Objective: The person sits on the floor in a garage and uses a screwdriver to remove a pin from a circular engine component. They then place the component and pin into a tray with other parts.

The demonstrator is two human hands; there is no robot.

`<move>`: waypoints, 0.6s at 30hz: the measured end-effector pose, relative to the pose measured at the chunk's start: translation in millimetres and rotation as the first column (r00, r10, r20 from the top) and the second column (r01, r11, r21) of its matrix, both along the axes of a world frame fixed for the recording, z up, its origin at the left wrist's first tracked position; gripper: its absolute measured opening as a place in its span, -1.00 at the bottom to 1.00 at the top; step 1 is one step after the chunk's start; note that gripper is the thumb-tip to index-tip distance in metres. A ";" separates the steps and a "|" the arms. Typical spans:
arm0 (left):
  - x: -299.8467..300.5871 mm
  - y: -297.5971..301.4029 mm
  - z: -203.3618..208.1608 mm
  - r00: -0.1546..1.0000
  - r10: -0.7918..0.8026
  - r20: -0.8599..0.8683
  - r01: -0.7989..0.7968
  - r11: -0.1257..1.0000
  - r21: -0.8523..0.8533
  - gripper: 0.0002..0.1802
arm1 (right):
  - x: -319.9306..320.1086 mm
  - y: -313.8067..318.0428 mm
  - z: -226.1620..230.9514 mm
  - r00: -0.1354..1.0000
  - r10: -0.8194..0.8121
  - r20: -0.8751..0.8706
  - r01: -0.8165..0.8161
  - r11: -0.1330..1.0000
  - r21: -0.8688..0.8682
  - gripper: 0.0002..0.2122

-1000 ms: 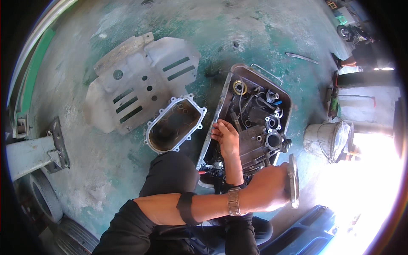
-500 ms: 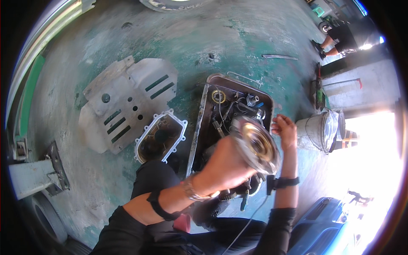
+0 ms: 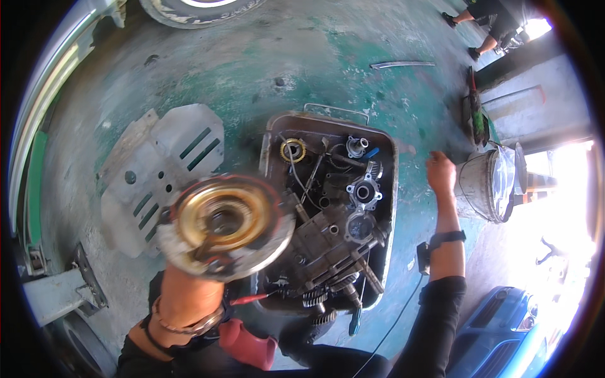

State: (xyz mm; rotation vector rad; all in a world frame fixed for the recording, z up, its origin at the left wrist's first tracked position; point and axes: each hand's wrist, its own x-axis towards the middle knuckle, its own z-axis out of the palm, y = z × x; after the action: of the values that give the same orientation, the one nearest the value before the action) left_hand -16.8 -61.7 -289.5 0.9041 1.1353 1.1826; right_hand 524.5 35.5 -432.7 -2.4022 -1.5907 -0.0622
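Observation:
My left hand (image 3: pixel 190 291) grips a round metal housing (image 3: pixel 277 242) from beneath, its fingers mostly hidden by it. The housing has a golden inner ring, a dark centre opening and a pale outer flange. It is held up left of a deep metal tray (image 3: pixel 393 189), close to the view. Right of the tray, my right hand (image 3: pixel 442 171) hovers near a bucket with its fingers curled in; nothing shows in it. Inside the tray lie a large gearbox casing (image 3: pixel 321 242), a yellow ring gear (image 3: pixel 293 150), a flanged metal part (image 3: pixel 364 192) and several gears and shafts.
A slotted metal plate (image 3: pixel 179 135) lies on the floor at left. The bucket (image 3: pixel 479 186) stands at right, near a blue car front (image 3: pixel 498 334). A red-handled tool (image 3: pixel 249 299) rests by the tray's near left corner. Another person (image 3: pixel 495 25) is at the far right.
My left hand has carried the round housing leftward from over the tray, and its ringed face now shows upward. My right hand has moved away from the tray's right rim. The view has shifted.

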 end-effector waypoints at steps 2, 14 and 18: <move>2.9 -0.4 -10.5 0.998 0.040 0.048 -0.041 0.999 0.006 -0.34 | -9.2 15.8 -30.6 0.995 0.046 -0.091 -0.054 0.995 -0.089 -0.68; 23.1 20.0 -30.8 0.910 -0.171 -0.378 0.071 0.962 -0.264 -0.45 | -42.0 74.9 -147.4 0.932 0.282 -0.229 -0.335 0.911 -0.240 -0.65; 24.0 22.3 -31.7 0.883 -0.204 -0.423 0.070 0.948 -0.311 -0.49 | -50.3 98.2 -160.3 0.942 0.307 -0.138 -0.331 0.772 -0.543 -0.57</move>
State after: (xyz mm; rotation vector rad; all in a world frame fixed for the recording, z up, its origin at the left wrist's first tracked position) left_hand 7.3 -39.4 -321.2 1.0409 1.5431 0.6751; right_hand 474.3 133.7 -593.0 -2.4374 -2.2195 0.6031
